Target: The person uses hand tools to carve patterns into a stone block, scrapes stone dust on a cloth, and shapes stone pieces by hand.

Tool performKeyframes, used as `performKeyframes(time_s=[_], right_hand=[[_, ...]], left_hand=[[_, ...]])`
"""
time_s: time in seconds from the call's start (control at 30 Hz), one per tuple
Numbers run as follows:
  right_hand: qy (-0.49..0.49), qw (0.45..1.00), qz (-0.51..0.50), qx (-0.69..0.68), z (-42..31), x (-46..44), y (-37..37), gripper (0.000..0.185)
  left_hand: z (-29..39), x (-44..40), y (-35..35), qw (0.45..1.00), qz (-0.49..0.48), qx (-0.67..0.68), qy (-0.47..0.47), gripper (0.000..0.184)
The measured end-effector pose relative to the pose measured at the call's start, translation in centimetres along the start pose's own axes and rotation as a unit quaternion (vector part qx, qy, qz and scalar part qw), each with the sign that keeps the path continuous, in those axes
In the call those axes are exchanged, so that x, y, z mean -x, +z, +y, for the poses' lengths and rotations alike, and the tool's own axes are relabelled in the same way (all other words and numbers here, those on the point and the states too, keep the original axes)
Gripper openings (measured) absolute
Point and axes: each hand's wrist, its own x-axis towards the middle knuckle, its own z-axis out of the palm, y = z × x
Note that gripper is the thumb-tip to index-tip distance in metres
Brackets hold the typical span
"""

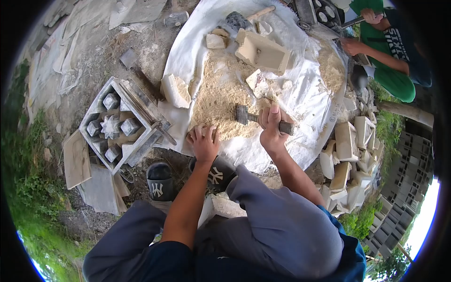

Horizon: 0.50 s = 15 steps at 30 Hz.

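Observation:
My right hand (pixel 273 130) is wrapped around the handle of a short hammer (pixel 242 114), its dark metal head pointing left over a heap of crushed, pale yellow material (pixel 218 96). At the heap's near edge rests my left hand (pixel 205 144), fingers apart and slightly bent, with no object visible in it. The heap lies on a white woven sheet (pixel 181 58). Beside it on the left stands a broken pale chunk (pixel 176 91). Another broken lump (pixel 257 83) sits just beyond the hammer. Farther back, a hollow box-shaped piece (pixel 264 51) lies tilted.
A metal mold with a star-shaped centre (pixel 111 127) sits on the left, near flat boards (pixel 76 159). Broken pale blocks (pixel 346 142) are piled on the right. At upper right, another person's hands (pixel 354 47) hold a tool. A second hammer (pixel 238 21) lies at the back.

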Motion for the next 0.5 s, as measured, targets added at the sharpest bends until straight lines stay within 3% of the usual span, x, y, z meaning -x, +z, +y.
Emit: performKeyframes(time_s=[0.1,0.17,0.23,0.3,0.33,0.37,0.5], right_hand=[[0.055,0.998,-0.031,-0.021,-1.2,-1.1,0.4,0.046],[-0.02,0.996,-0.033,-0.082,-2.6,-0.2,0.1,0.048],[-0.032,0.996,-0.049,-0.068,-1.3,0.5,-0.3,0.046],[0.008,0.996,-0.076,0.051,-0.1,-0.1,0.4,0.046],[0.027,0.997,-0.069,-0.029,0.1,-0.3,0.4,0.047],[-0.02,0.995,-0.094,0.01,-0.8,-0.7,0.5,0.045],[-0.062,0.983,-0.164,-0.054,-3.2,-0.4,0.6,0.048]], left_hand=[[0.2,0.1,0.3,0.999,0.013,-0.042,0.0,0.017],[0.0,0.1,0.2,0.999,0.02,-0.026,-0.003,0.014],[0.2,-0.2,0.0,1.0,0.012,-0.029,-0.001,0.015],[0.1,0.0,0.3,1.0,0.002,-0.027,0.0,0.016],[-0.1,-0.1,0.5,1.0,0.005,-0.02,0.003,0.014],[-0.3,0.3,0.6,1.0,0.002,-0.014,0.006,0.013],[-0.3,-0.3,0.1,0.998,0.041,0.043,-0.037,0.026]])
